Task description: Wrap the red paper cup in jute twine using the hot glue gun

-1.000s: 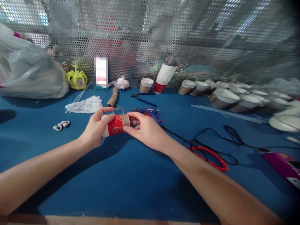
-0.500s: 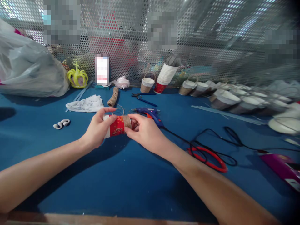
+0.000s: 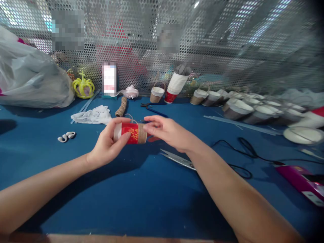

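My left hand [image 3: 108, 140] is closed around a paper cup [image 3: 129, 132] lying on its side, red with gold lettering. Brown twine [image 3: 142, 133] is wound about the cup's rim end. A strand of it loops up behind the cup, near a twine roll [image 3: 121, 106]. At the cup's right end is my right hand [image 3: 168, 131], its fingers loosely bent and apart, the thumb close to the wound twine; whether it touches is unclear. Behind this hand a glue gun is mostly hidden. Scissors [image 3: 177, 159] lie under my right forearm, blades showing, handles covered.
Pliers [image 3: 154, 109], a small twine-covered bucket [image 3: 157, 94] and a cup stack [image 3: 178, 81] stand or lie ahead. Several more buckets [image 3: 238, 107] fill the back right. Black cable [image 3: 245, 148] runs to a purple box [image 3: 301, 182]. White cloth [image 3: 93, 115] lies left.
My right hand has drawn its fingers back from the cup's mouth and risen slightly. The cup has shifted right and turned, showing more lettering. My right forearm now covers the scissors' red handles.
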`<state>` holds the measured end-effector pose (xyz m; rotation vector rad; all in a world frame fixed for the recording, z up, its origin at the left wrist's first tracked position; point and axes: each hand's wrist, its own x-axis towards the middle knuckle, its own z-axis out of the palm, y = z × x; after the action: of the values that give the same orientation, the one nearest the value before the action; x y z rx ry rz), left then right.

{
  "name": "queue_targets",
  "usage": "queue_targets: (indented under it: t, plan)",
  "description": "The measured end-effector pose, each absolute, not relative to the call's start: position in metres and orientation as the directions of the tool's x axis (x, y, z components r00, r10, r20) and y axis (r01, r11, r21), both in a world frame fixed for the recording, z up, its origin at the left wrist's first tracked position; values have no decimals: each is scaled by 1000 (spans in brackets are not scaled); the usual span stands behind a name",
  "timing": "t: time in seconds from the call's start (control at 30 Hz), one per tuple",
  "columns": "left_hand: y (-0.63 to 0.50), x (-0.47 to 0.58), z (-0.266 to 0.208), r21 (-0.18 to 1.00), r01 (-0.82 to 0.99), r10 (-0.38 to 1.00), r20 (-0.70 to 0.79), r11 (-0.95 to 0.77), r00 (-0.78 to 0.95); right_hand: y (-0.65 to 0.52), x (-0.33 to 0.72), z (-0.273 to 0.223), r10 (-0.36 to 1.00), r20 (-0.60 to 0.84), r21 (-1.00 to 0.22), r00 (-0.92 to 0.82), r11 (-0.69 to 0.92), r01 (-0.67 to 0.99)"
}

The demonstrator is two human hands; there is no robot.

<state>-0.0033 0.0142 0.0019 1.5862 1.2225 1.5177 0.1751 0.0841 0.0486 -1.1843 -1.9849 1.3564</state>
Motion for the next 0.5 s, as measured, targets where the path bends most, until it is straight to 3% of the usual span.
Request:
queue_targets:
  t: [0.07,0.13,0.23,0.37,0.5]
  plan:
    - [11,-4,1,860,264,890,456,-436,-15,85,177,51,782,-198,-930,-591,41,365]
    - [10,-5,1,849,274,885,465,-451,18,83,177,51,760,-193,-932,-620,55,358]
    - [12,-6,4,901,171,914,405,-398,-6,77,178,51,783,-71,-893,-618,226,389]
    - [19,-9,11,970,-82,972,231,-227,44,66,181,50,764,149,-751,-628,501,431]
    - [23,-8,12,992,-97,992,93,-85,84,57,183,43,702,259,-594,-664,657,464]
